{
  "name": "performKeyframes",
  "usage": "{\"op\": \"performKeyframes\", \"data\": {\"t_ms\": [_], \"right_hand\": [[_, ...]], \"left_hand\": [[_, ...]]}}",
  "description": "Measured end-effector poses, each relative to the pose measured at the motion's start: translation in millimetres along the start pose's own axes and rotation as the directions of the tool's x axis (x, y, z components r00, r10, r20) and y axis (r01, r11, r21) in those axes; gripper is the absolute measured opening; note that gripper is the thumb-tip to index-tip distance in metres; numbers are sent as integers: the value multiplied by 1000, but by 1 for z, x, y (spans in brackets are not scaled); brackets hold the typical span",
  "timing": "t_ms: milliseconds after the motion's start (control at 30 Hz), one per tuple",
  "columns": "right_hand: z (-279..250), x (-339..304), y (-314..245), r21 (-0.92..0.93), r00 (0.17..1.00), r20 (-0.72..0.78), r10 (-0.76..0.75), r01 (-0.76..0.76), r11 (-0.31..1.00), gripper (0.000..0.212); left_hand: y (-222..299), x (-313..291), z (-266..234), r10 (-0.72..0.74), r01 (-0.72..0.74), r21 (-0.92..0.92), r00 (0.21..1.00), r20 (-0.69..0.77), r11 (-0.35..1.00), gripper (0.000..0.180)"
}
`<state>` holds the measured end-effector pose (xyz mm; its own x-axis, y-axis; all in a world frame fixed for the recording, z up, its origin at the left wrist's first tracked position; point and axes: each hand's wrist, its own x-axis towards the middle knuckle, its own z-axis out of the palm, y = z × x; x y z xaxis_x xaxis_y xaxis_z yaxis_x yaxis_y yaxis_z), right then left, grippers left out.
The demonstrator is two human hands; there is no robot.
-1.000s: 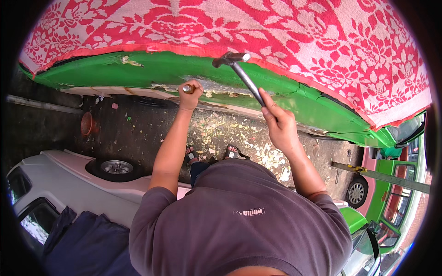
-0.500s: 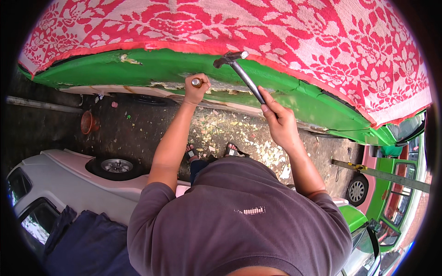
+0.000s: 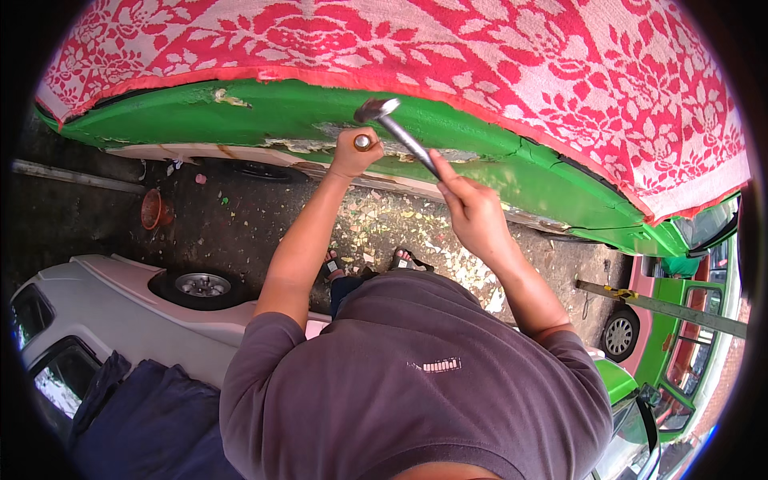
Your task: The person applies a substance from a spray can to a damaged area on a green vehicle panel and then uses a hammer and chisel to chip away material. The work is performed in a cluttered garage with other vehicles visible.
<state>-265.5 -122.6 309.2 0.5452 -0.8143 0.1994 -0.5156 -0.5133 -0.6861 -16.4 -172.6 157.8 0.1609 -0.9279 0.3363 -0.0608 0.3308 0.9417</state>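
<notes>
My left hand (image 3: 350, 160) is closed around an amber-handled chisel (image 3: 362, 142). Its metal-capped butt points up toward me, and its blade is hidden behind the fist, against the green car panel (image 3: 280, 108). My right hand (image 3: 476, 212) grips a metal hammer (image 3: 408, 138) by the shaft, thumb laid along it. The hammer's head is just above and right of the chisel's butt, apart from it. Around the left fist, the paint is broken away along a rough, pale patch (image 3: 300, 146) low on the panel.
A red and pink floral cloth (image 3: 360, 40) covers the car above the panel. Pale chips (image 3: 400, 216) litter the ground by my sandalled feet. An orange bucket (image 3: 152, 210) lies left. A grey and pink car (image 3: 144, 300) is behind me, and a metal post (image 3: 672, 306) is right.
The hammer and my right hand have moved left, bringing the head closer to the chisel. My left hand has shifted slightly right along the panel with the chisel.
</notes>
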Motion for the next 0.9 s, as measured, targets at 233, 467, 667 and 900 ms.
{"op": "performKeyframes", "data": {"t_ms": [233,467,667,900], "right_hand": [[-10,-7,-3,190,995,-45,84,-74,979,49],[-13,-8,3,56,999,29,26,-28,998,48],[-6,0,13,-51,982,146,119,-113,992,51],[3,-7,21,79,999,32,19,-22,997,45]], "left_hand": [[-3,-1,-4,2,-2,-35,1000,2,999,22],[-1,3,2,-53,52,95,999,7,994,21],[10,5,10,-63,63,65,998,-3,996,24],[-6,1,9,-69,70,57,997,-17,996,22]]}}
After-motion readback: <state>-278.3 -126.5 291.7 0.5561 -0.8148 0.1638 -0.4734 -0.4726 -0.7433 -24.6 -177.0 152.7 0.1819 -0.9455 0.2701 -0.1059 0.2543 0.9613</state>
